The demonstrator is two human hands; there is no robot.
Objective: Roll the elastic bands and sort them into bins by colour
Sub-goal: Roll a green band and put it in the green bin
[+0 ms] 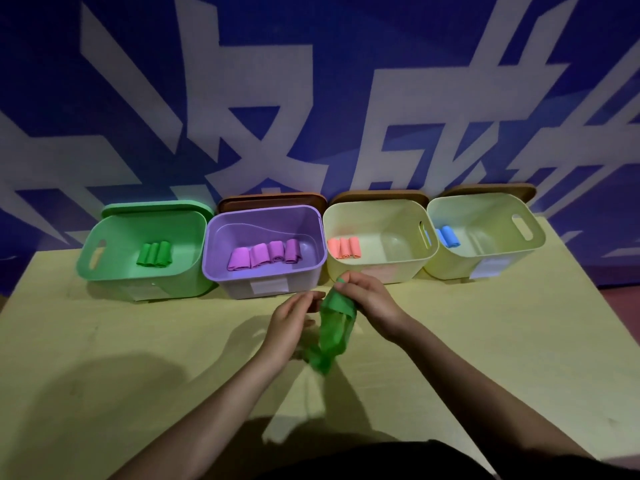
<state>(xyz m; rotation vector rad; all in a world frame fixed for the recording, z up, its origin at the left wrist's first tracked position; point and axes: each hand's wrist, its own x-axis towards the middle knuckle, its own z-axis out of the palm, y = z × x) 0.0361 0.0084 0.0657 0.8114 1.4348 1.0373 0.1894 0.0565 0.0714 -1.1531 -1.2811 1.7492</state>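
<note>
A loose green elastic band (331,332) hangs between my hands above the table's middle. My right hand (369,297) pinches its upper end, with fingers curled round it. My left hand (292,323) holds the band's lower part from the left. Behind them stand four bins in a row: a green bin (104,271) with three green rolls (154,254), a purple bin (221,271) with several purple rolls (265,256), a cream bin (398,268) with three salmon rolls (344,247), and a second cream bin (502,258) with blue rolls (447,237).
The pale wooden table (104,341) ends on the right in a slanting edge. Lids lean behind the bins against a blue wall with large white characters. My hands' shadows fall on the near tabletop.
</note>
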